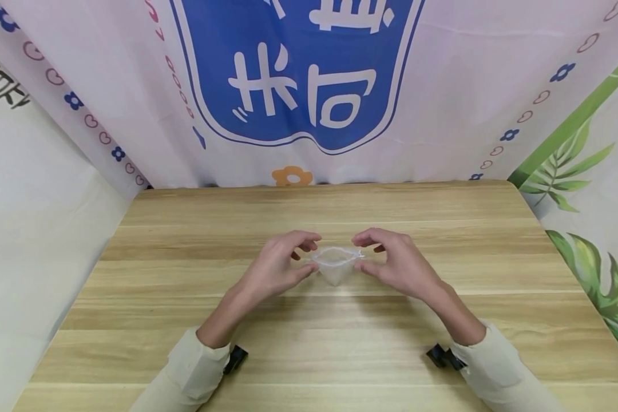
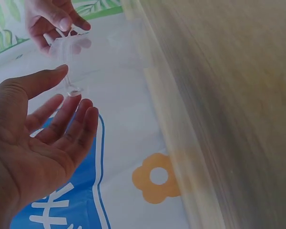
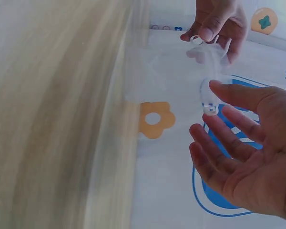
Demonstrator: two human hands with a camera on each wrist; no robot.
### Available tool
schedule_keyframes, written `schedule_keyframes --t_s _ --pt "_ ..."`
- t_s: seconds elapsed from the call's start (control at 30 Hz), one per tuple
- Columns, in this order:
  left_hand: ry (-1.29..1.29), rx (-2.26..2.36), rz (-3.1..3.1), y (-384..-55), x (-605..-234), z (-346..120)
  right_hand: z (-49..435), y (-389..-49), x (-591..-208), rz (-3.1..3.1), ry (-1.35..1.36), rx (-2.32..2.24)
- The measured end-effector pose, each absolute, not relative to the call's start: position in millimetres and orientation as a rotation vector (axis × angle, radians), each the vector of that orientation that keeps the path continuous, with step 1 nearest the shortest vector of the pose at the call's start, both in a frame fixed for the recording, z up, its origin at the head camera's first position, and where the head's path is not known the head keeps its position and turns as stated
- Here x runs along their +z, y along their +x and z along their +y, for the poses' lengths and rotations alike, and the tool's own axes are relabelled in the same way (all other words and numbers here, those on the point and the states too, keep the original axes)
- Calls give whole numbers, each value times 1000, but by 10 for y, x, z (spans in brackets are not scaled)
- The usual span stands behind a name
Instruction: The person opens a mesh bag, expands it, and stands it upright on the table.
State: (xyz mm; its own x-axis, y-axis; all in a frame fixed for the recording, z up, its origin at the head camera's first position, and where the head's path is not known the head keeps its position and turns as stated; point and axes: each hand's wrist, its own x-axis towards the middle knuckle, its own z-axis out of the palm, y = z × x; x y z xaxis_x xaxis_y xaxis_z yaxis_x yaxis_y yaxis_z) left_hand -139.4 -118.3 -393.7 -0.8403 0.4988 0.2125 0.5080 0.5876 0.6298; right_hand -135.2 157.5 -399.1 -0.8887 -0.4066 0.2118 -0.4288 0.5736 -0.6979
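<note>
A small clear zip bag stands upright between the two hands over the wooden table, its mouth spread open into an eye shape. At its left corner is the left hand, thumb and fingers apart and gently curved. The right hand mirrors it at the right corner, where a small white slider shows. In the left wrist view the bag's near end lies by the left hand's fingertips. In the right wrist view the thumb and fingertips lie close to the bag. Light contact is hard to judge.
The wooden table spreads out around the hands. A printed cloth with a blue emblem hangs behind its far edge. Leaf-patterned cloth hangs at the right, white cloth at the left. Black devices sit at both cuffs.
</note>
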Motion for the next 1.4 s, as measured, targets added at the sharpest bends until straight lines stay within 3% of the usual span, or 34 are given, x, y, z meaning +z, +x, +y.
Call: schedule_keyframes --t_s 0.33,1.4 --pt "-1067 -1082 -2622 -1369 -3947 -1197 1473 -1281 -3943 -2666 888 1177" --pt "-1201 -819 -2749 -1342 -3996 -1096 1352 -1365 -3961 -2797 833 1077"
